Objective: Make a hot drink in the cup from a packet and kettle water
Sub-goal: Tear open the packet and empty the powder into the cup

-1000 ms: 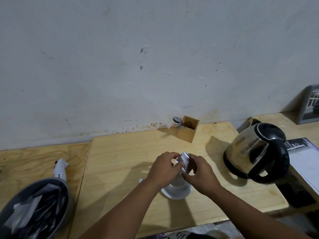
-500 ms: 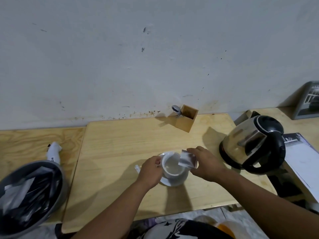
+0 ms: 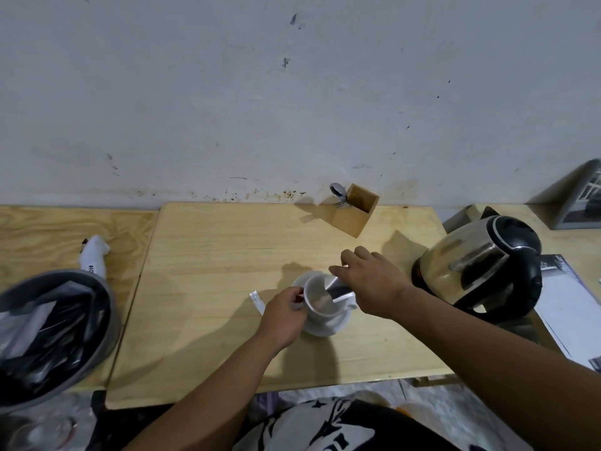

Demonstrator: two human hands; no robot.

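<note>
A white cup [image 3: 320, 299] stands on a white saucer [image 3: 328, 325] near the middle of the wooden table [image 3: 227, 255]. My left hand [image 3: 283, 315] grips the cup's handle on its left side. My right hand [image 3: 370, 283] holds a silvery packet [image 3: 338, 288] tilted over the cup, its open end pointing down into the cup. A torn-off strip of packet [image 3: 257, 301] lies on the table just left of my left hand. The steel kettle [image 3: 481, 265] with a black lid and handle stands to the right, apart from both hands.
A wooden holder [image 3: 356, 209] with a spoon [image 3: 338, 192] stands by the wall. At the left sit a grey bin [image 3: 55, 333] lined with a bag and a white object [image 3: 94, 258]. Papers [image 3: 572, 307] lie right of the kettle; a framed picture [image 3: 582, 200] leans at the far right.
Both hands held the packet above the cup a second ago. The left hand let go and took the cup's handle; the right hand tipped the packet over the cup.
</note>
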